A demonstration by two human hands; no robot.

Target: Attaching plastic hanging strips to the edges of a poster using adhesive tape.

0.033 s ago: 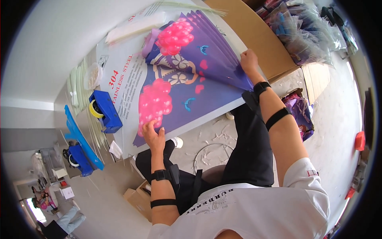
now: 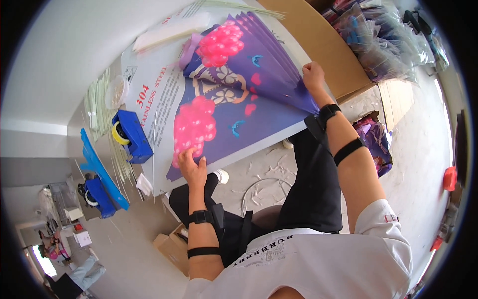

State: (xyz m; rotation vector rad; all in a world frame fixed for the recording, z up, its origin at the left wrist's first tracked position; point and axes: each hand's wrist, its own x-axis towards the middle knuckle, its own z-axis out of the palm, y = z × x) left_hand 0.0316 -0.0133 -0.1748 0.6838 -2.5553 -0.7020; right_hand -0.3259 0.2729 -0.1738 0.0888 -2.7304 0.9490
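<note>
Purple, thin sheet material printed with pink balloon clusters, hearts and small blue birds point(image 2: 219, 134) lies spread across the desk point(image 2: 106, 157) in front of you, its folds drawn together toward the right edge. Your left hand point(image 2: 193, 168) rests flat on its lower left corner, fingers spread and thumb apart, with nothing gripped. Your right hand point(image 2: 313, 78) is curled up at the gathered right edge; you cannot tell from this view whether its fingers pinch the material. Under the sheet lies a white covering with red and black print point(image 2: 144, 77). To your left stands a blue tape dispenser with a yellow roll point(image 2: 137, 139), near a round clear plastic tub point(image 2: 118, 94) and a bundle of pale green thin sticks point(image 2: 95, 107). Farther left is a long bright blue strip point(image 2: 103, 172), beside a second blue dispenser point(image 2: 101, 199). Beyond your right hand stands a large brown cardboard box point(image 2: 323, 47), with clear plastic packets point(image 2: 381, 52) heaped beyond it.
</note>
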